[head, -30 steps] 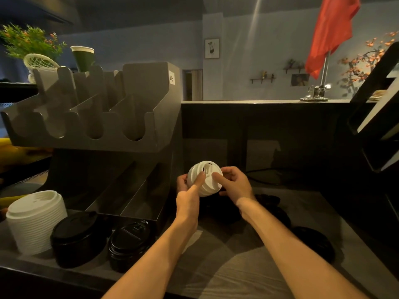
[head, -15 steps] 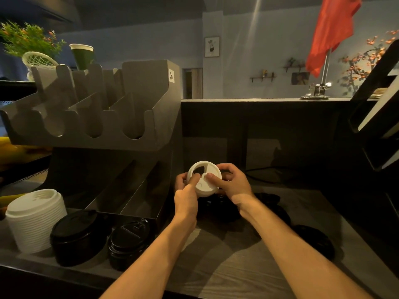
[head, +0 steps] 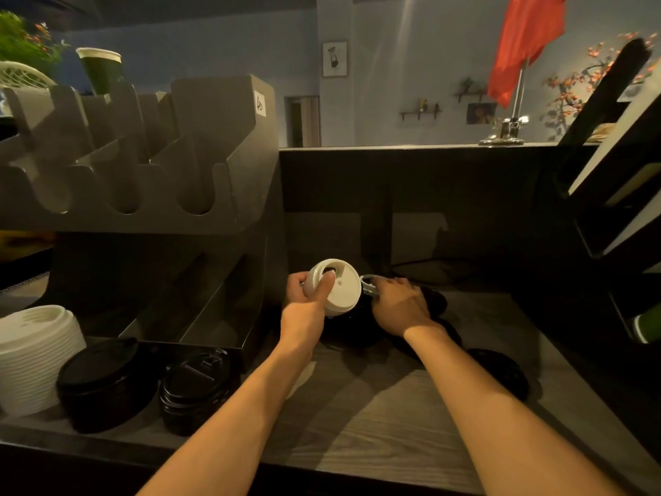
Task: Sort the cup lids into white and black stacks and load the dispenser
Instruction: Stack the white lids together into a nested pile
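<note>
My left hand [head: 307, 298] grips a small stack of white lids [head: 339, 289], tilted, above the counter just right of the grey dispenser [head: 150, 166]. My right hand [head: 397, 302] reaches down onto a heap of black lids [head: 434, 302] and its fingers touch another white lid [head: 368, 282] lying there; the grasp itself is hidden. A tall white lid stack [head: 32, 356] stands at the far left, with two black lid stacks [head: 103, 384] [head: 196, 388] beside it.
A loose black lid [head: 500, 374] lies on the wooden counter [head: 375, 424] at the right. A dark rack [head: 615, 209] rises on the right edge. A green paper cup [head: 100, 69] and a plant stand behind the dispenser. A dark back wall closes the counter.
My right hand let go of the white lid stack and dropped to the heap of lids on the right. The left hand alone now holds the white stack, slightly left.
</note>
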A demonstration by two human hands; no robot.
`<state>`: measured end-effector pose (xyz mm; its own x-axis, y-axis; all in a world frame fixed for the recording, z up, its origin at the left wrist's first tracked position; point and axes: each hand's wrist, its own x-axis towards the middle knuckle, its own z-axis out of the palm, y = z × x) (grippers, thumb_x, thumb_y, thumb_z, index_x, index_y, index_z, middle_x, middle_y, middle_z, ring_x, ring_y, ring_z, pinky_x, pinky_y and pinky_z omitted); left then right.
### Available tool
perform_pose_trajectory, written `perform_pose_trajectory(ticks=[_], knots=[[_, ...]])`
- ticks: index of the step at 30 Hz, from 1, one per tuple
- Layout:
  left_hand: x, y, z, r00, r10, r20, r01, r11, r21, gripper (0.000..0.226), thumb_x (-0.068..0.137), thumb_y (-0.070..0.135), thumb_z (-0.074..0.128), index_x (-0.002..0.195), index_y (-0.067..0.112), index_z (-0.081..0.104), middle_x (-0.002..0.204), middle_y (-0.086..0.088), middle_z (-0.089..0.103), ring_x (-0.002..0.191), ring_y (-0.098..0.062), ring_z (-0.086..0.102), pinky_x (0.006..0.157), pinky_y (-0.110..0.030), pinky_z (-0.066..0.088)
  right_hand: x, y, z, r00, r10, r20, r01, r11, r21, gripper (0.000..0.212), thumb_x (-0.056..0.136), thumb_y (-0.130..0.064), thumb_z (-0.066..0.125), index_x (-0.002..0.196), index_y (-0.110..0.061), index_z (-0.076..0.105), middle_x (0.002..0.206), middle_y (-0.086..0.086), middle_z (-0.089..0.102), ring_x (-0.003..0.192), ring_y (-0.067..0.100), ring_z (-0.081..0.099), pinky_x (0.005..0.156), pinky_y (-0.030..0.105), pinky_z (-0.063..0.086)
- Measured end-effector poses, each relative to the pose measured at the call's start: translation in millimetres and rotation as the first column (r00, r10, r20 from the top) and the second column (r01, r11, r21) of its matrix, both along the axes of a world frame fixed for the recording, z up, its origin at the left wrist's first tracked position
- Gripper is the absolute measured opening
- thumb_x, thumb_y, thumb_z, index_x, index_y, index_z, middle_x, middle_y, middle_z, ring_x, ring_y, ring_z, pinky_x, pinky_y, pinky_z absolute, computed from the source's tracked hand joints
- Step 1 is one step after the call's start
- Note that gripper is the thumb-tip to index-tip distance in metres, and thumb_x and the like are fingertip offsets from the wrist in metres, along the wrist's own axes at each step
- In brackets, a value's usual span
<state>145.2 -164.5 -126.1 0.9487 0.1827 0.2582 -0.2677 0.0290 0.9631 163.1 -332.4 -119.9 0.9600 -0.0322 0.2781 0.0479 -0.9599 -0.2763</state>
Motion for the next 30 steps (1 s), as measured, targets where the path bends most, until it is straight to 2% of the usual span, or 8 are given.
perform_pose_trajectory(ticks=[6, 10, 14, 20, 23, 27, 30], knots=[[-1, -3, 0, 1.000, -0.011, -0.008, 0.011, 1.000, 0.022, 0.028, 0.098, 0.037, 0.067, 0.116, 0.023, 0.052, 0.100, 0.004, 0.063, 0.090, -0.007, 0.061, 0.069, -0.021, 0.047, 2, 1, 1, 0.997, -0.078, 0.003, 0.078, 0.991, -0.111, 0.039, 0.101, -0.038, 0.048, 0.132, -0.018, 0.058, 0.140, 0.013, 0.052, 0.131, 0.033, 0.042, 0.105, 0.041, 0.036], [-1, -2, 0, 1.000, -0.013, -0.010, 0.013, 1.000, 0.011, 0.028, 0.097, 0.037, 0.067, 0.118, 0.023, 0.053, 0.102, 0.003, 0.064, 0.091, -0.008, 0.062, 0.070, -0.023, 0.048, 2, -3, 0, 0.999, -0.044, 0.001, 0.043, 0.985, -0.166, 0.039, 0.101, -0.039, 0.045, 0.132, -0.021, 0.060, 0.144, 0.007, 0.048, 0.137, 0.030, 0.034, 0.114, 0.042, 0.026], [-1, -3, 0, 1.000, -0.007, -0.012, 0.007, 1.000, 0.010, 0.030, 0.097, 0.037, 0.067, 0.118, 0.021, 0.053, 0.100, 0.002, 0.064, 0.090, -0.009, 0.062, 0.070, -0.024, 0.048, 3, -3, 3, 0.998, -0.051, -0.047, 0.045, 0.993, -0.110, 0.038, 0.098, -0.034, 0.048, 0.131, -0.019, 0.059, 0.142, 0.009, 0.052, 0.134, 0.032, 0.038, 0.113, 0.040, 0.026], [-2, -2, -1, 1.000, -0.012, -0.013, 0.012, 1.000, 0.027, 0.030, 0.098, 0.038, 0.066, 0.119, 0.022, 0.053, 0.104, 0.001, 0.064, 0.093, -0.010, 0.061, 0.072, -0.024, 0.049, 6, -10, 5, 0.989, -0.116, -0.093, 0.108, 0.991, -0.083, 0.043, 0.100, -0.049, 0.045, 0.134, -0.029, 0.062, 0.143, 0.013, 0.046, 0.135, 0.035, 0.035, 0.114, 0.045, 0.022], [-2, -3, -1, 1.000, -0.013, -0.021, 0.014, 0.999, 0.033, 0.034, 0.098, 0.040, 0.066, 0.122, 0.021, 0.052, 0.108, -0.001, 0.065, 0.098, -0.013, 0.063, 0.077, -0.027, 0.051, 8, -13, 5, 0.983, -0.151, -0.105, 0.141, 0.985, -0.100, 0.048, 0.097, -0.056, 0.049, 0.133, -0.028, 0.063, 0.145, 0.013, 0.044, 0.136, 0.034, 0.033, 0.114, 0.044, 0.022], [-1, -3, 0, 1.000, -0.006, -0.026, 0.007, 1.000, 0.025, 0.034, 0.098, 0.040, 0.066, 0.122, 0.021, 0.053, 0.108, -0.002, 0.065, 0.095, -0.013, 0.063, 0.073, -0.027, 0.050, 6, -13, 6, 0.992, -0.122, -0.040, 0.120, 0.992, -0.047, 0.039, 0.098, -0.048, 0.052, 0.125, -0.025, 0.067, 0.139, 0.012, 0.048, 0.133, 0.034, 0.036, 0.111, 0.043, 0.025], [-3, -3, 1, 1.000, 0.001, -0.021, -0.001, 1.000, 0.029, 0.032, 0.098, 0.040, 0.065, 0.121, 0.022, 0.052, 0.105, 0.000, 0.064, 0.092, -0.009, 0.062, 0.069, -0.024, 0.048, 4, -10, 6, 0.998, -0.038, 0.053, 0.036, 0.999, 0.022, 0.029, 0.100, -0.040, 0.052, 0.120, -0.028, 0.068, 0.143, 0.010, 0.044, 0.135, 0.032, 0.033, 0.116, 0.043, 0.021]])
